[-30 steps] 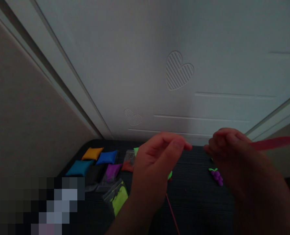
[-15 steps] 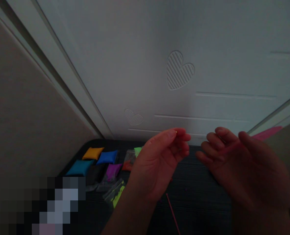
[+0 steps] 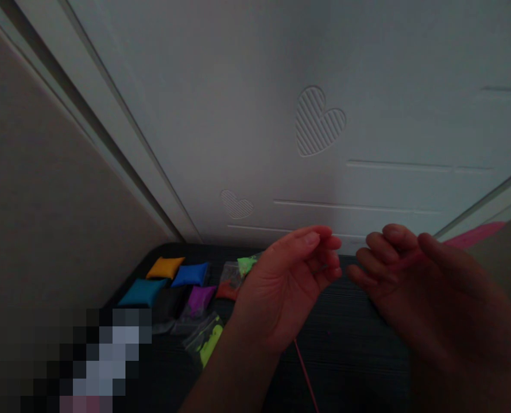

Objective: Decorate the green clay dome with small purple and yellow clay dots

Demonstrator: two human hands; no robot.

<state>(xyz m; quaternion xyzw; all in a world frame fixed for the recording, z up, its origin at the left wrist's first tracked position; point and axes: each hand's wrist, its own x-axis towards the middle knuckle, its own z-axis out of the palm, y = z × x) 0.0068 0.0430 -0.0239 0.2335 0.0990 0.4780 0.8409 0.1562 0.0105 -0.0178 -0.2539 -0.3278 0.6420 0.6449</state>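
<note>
My left hand [image 3: 287, 281] is raised above the dark table, its thumb pressed to the index finger and the other fingers curled. Whatever sits in that pinch is hidden or too small to name. To its right, my right hand [image 3: 440, 304] holds a pink plastic clay-modelling tool [image 3: 475, 234] between thumb and fingers. The flat, blade-like end of the tool points up and right, past the thumb; its thin other part lies across the fingers. The two hands are apart. Below my left hand, a thin pink stick [image 3: 306, 373] lies on the table.
Packs of coloured clay lie at the left: yellow-orange [image 3: 165, 267], blue [image 3: 190, 275], teal [image 3: 142, 292], black [image 3: 168, 307], purple [image 3: 201, 299], and an opened neon-yellow bag [image 3: 211, 343]. Orange [image 3: 227, 291] and green [image 3: 246, 264] clay are partly behind my left hand. A white panel with hearts [image 3: 320, 121] rises behind the table [image 3: 345, 355].
My left hand has shifted slightly right and its thumb now covers the tiny yellowish speck seen at the fingertips before. The right hand and pink tool have moved slightly right.
</note>
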